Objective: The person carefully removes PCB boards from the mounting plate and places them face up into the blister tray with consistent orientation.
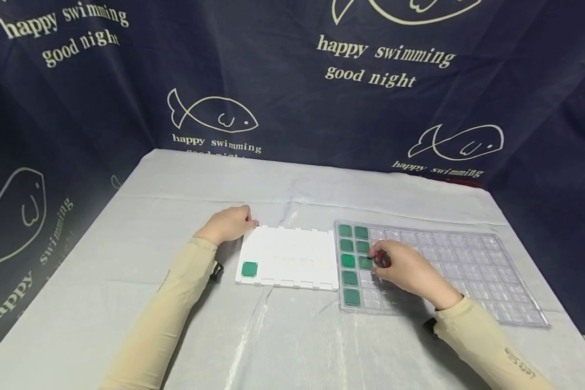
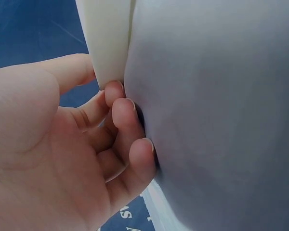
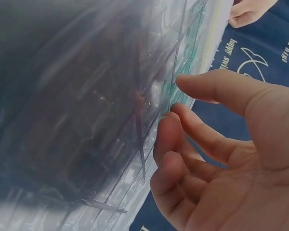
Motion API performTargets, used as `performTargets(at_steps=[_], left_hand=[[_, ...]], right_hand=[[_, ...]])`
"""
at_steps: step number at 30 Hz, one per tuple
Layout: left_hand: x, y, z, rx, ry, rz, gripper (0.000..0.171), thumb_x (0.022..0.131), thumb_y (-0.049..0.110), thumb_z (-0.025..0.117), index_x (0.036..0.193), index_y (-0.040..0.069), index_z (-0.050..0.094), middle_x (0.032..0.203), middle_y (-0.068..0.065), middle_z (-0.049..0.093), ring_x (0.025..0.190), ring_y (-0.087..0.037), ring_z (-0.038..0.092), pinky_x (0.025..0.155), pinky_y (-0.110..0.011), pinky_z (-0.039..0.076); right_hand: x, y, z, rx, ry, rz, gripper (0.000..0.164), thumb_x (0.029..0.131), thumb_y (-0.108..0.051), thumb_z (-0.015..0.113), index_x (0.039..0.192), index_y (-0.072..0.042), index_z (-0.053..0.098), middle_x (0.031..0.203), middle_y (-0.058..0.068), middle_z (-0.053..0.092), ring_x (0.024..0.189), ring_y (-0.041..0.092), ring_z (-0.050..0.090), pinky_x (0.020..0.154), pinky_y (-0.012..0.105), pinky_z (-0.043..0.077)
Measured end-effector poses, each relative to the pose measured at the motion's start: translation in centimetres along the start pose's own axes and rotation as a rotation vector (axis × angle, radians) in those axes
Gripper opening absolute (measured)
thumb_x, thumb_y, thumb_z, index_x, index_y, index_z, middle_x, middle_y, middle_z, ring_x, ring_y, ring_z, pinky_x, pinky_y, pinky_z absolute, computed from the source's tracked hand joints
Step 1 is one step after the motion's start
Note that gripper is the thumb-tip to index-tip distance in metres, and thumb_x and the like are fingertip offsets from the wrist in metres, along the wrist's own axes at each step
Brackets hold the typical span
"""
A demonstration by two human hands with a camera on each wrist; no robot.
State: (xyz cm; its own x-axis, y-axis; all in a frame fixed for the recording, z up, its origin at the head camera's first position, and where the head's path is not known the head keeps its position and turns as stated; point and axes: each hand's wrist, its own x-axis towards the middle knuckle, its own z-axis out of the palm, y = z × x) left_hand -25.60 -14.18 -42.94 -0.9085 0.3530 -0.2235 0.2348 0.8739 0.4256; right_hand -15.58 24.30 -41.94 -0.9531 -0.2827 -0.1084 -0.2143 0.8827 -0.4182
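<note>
Near the far left corner of a flat white board (image 1: 287, 254), my left hand (image 1: 230, 223) pinches its edge. In the left wrist view, thumb and fingers grip the white board (image 2: 108, 43) from both sides. One green square tile (image 1: 249, 269) lies at the board's near left corner. My right hand (image 1: 402, 268) is over a clear compartment tray (image 1: 448, 271), thumb and forefinger at a green square tile (image 1: 365, 262) in the second column. The right wrist view shows these fingertips slightly apart against green; I cannot tell whether they grip a tile.
Several more green tiles (image 1: 350, 278) fill the tray's leftmost column and the upper second column. The tray stands right beside the board on a pale cloth-covered table (image 1: 195, 336). Dark blue printed curtains (image 1: 292, 81) hang behind and at the sides.
</note>
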Motion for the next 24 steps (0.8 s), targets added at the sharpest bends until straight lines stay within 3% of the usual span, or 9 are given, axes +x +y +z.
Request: performTargets(at_steps=[9, 14, 18, 24], left_hand=[[-0.1, 0.3, 0.0, -0.002, 0.004, 0.002, 0.029, 0.104, 0.033, 0.053, 0.105, 0.006, 0.061, 0.097, -0.009, 0.067, 0.08, -0.021, 0.057, 0.073, -0.037, 0.047], [-0.2, 0.1, 0.1, 0.0, -0.007, -0.004, 0.029, 0.104, 0.034, 0.052, 0.104, 0.006, 0.06, 0.095, -0.009, 0.066, 0.079, -0.021, 0.057, 0.074, -0.037, 0.048], [-0.3, 0.0, 0.1, 0.007, 0.001, -0.003, 0.03, 0.104, 0.034, 0.052, 0.104, 0.006, 0.06, 0.095, -0.009, 0.066, 0.08, -0.021, 0.057, 0.075, -0.038, 0.048], [0.0, 0.0, 0.1, 0.007, 0.004, -0.002, 0.03, 0.104, 0.035, 0.052, 0.105, 0.006, 0.06, 0.094, -0.008, 0.066, 0.079, -0.021, 0.057, 0.073, -0.037, 0.048]], right_hand=[[-0.4, -0.2, 0.0, -0.018, 0.018, -0.006, 0.022, 0.084, -0.01, 0.073, 0.105, -0.006, 0.069, 0.091, 0.002, 0.067, 0.08, 0.013, 0.058, 0.072, 0.032, 0.048], [-0.5, -1.1, 0.0, -0.071, 0.091, 0.008, 0.019, 0.088, -0.015, 0.071, 0.106, -0.009, 0.069, 0.099, 0.004, 0.068, 0.084, 0.016, 0.061, 0.073, 0.036, 0.05], [-0.1, -3.1, -0.3, -0.094, 0.159, -0.005, 0.015, 0.093, -0.018, 0.069, 0.106, -0.012, 0.07, 0.1, 0.003, 0.068, 0.08, 0.014, 0.06, 0.069, 0.035, 0.049], [1.2, -7.9, 0.3, -0.116, 0.208, -0.126, 0.016, 0.092, -0.017, 0.069, 0.106, -0.012, 0.071, 0.1, 0.002, 0.07, 0.072, 0.009, 0.059, 0.063, 0.029, 0.049]])
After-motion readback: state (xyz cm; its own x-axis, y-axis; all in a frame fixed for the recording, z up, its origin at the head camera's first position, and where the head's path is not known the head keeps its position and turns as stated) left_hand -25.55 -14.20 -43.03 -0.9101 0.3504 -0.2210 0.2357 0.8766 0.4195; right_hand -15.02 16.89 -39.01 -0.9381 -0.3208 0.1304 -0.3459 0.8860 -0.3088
